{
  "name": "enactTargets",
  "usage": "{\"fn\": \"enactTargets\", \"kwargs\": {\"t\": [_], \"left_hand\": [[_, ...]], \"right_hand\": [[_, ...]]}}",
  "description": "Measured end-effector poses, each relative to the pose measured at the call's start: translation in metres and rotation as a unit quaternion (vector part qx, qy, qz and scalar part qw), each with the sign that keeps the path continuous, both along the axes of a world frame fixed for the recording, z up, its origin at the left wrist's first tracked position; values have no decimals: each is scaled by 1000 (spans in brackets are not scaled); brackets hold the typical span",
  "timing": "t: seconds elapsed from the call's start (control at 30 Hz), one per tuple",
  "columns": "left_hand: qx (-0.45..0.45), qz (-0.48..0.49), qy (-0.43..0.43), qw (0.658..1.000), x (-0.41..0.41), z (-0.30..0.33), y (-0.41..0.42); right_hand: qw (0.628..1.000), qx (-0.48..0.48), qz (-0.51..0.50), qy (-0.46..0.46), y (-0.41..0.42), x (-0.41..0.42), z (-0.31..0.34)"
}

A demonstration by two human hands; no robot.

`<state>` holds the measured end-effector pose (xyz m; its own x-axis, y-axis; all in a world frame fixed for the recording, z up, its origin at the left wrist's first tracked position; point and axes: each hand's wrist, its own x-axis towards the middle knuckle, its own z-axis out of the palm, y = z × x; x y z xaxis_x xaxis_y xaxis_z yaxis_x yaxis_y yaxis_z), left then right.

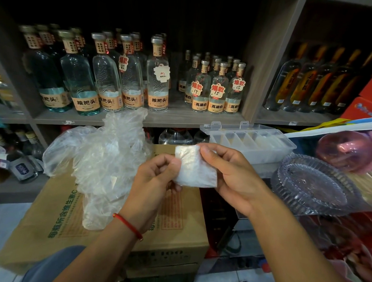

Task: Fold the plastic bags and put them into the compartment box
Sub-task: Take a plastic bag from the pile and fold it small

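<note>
At the centre of the frame both hands hold up a small, flat, folded square of clear plastic bag [194, 166]. The left hand [156, 182], with a red string bracelet [128, 226] round its wrist, pinches the packet's left edge between thumb and curled fingers. The right hand [232, 174] grips the right side, thumb on the top corner, fingers behind the plastic.

Just left of the hands, a loose heap of crumpled clear plastic bags [104, 159] stands on a brown cardboard carton with green printing [51, 216], filling the centre-left of the frame. The folded packet hangs in the air above the carton's far edge, touching only the hands.

Above and right of the right hand sits a translucent plastic compartment box [252, 143] with its lid [234, 126] tipped open at the back. Its cells run in a row; the right-hand ones seem to hold whitish folded plastic, though the contents are hard to make out. Right of it, at the frame's right side, lie a ribbed clear glass dish [314, 187] and a pink glass bowl [347, 150].

Behind all this, across the upper frame, grey wooden shelves [181, 117] carry rows of clear liquor bottles with tan labels [111, 75], some with price tags, and amber bottles [309, 82] at upper right.
</note>
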<state>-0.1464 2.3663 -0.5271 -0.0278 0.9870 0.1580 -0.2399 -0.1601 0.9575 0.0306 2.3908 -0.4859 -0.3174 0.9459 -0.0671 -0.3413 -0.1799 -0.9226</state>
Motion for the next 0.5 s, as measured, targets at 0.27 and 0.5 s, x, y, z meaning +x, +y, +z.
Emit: {"fn": "enactTargets", "kwargs": {"t": [0.27, 0.5], "left_hand": [[7, -49, -4, 999, -6, 4, 0], [46, -131, 28, 990, -5, 8, -5]], "right_hand": [[983, 128, -31, -129, 1, 21, 6], [967, 217, 43, -128, -1, 21, 4]]}}
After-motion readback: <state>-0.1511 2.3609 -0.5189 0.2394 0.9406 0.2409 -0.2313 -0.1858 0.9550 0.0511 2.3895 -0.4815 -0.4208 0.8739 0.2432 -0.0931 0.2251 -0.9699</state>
